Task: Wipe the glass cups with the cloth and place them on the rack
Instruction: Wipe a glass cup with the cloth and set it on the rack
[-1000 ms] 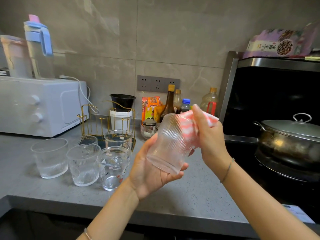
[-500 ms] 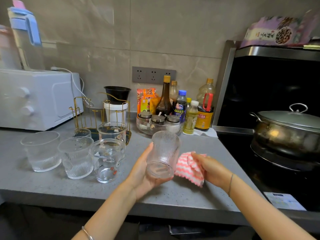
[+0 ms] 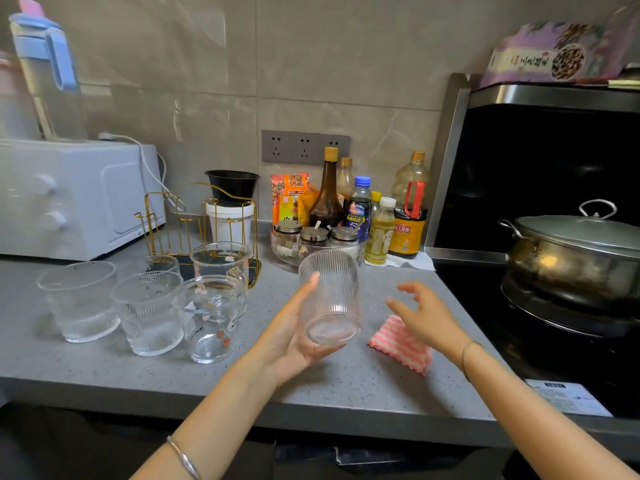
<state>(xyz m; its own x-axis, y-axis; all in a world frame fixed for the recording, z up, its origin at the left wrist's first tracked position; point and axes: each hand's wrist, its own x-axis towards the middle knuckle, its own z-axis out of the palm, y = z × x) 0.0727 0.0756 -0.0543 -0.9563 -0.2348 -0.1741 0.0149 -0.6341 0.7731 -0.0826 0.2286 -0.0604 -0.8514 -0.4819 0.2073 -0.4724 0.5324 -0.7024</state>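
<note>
While other glass cups [image 3: 145, 313] stand clustered at the left of the countertop [image 3: 346, 379], in front of the gold wire rack [image 3: 194, 223], the left hand [image 3: 291, 337] holds a ribbed glass cup [image 3: 329, 299] mouth up, fingers curled round its base. It looks rigid, slick and breakable, so a low, full-palm hold seems wise. The right hand [image 3: 422, 315] hovers with its fingers spread and empty above the pink striped cloth [image 3: 398, 344].

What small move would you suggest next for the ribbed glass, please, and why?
Probably carry the ribbed glass left to the gold rack: the left hand grips it, the cloth lies on the counter, and the right hand hovers open above it.
</note>
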